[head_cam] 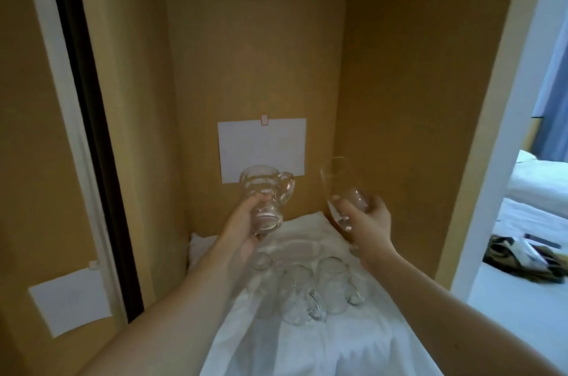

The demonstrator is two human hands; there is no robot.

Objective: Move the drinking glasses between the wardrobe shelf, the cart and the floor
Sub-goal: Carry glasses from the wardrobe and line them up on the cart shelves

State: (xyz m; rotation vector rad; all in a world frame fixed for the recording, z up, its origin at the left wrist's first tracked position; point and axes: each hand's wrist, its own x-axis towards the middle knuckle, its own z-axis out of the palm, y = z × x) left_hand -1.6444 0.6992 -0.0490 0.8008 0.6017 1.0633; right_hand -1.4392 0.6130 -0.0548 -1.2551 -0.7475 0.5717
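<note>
Care matters most; left hand (246,222) grasps a handled glass mug (266,194), right hand (365,222) grasps a stemmed glass (339,188), both tilted above the white cloth (307,351) near three upturned glasses (302,289); lower each separately, avoiding clinks.

Clear glossy glass mug (266,197); white cloth (307,342), softly creased; matt, seemingly wooden wardrobe wall (255,37); matt paper sheet (262,146).

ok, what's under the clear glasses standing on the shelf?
The clear glasses stand on a rumpled white cloth that covers the shelf. The shelf surface beneath is hidden. The left forearm partly covers the leftmost glass.
</note>
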